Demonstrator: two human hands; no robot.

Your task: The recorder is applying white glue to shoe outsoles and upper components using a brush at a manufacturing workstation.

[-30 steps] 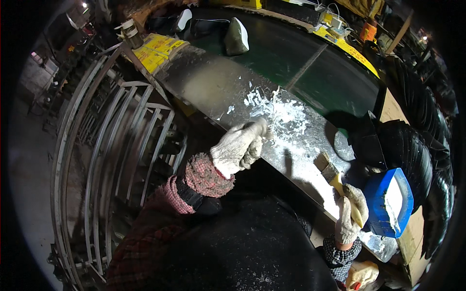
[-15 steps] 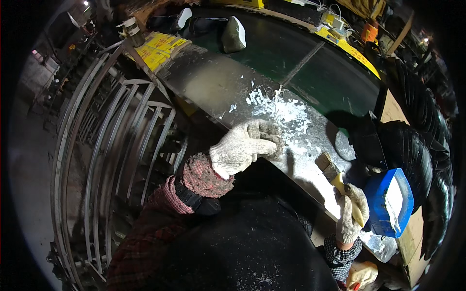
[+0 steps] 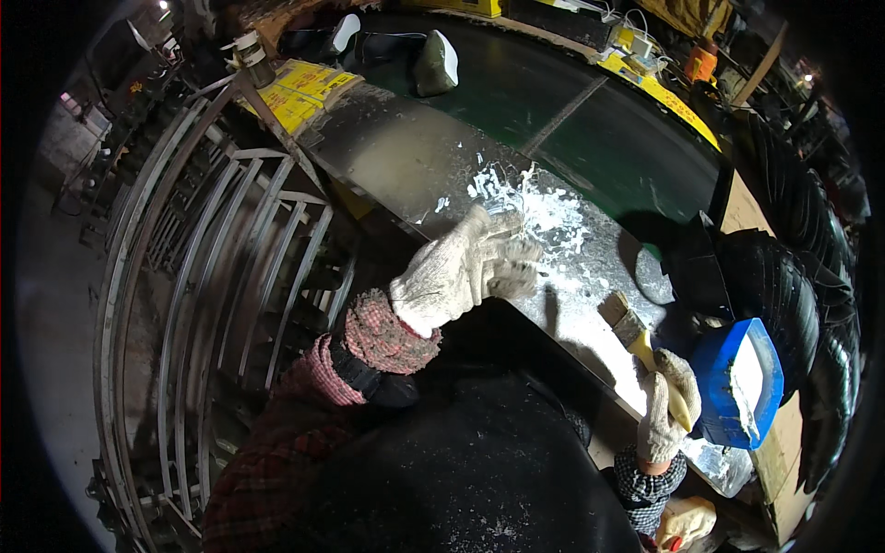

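Observation:
My left hand [image 3: 461,267], in a pale knitted glove with dirty fingertips, hovers over the near edge of a metal work surface [image 3: 387,138]. Its fingers are apart and nothing shows in them. Just beyond the fingertips, white smears [image 3: 550,217] cover the surface. At the lower right, my gloved right hand [image 3: 666,405] is closed around the yellowish handle of a brush [image 3: 636,334]. The brush's flat bristle end points up and left, over the metal. Beside that hand stands a blue container [image 3: 710,382] with a white substance inside.
A dark green conveyor belt [image 3: 636,138] runs beyond the metal, carrying a grey and white shoe-like piece [image 3: 437,66]. Metal racks [image 3: 221,249] stand at left. Shiny black ribbed pieces [image 3: 770,286] are stacked at right, beside a wooden board [image 3: 784,461].
My left hand's fingers have spread apart and lifted a little. The belt's seam and the shoe-like piece have shifted slightly left. My right hand keeps its grip on the brush.

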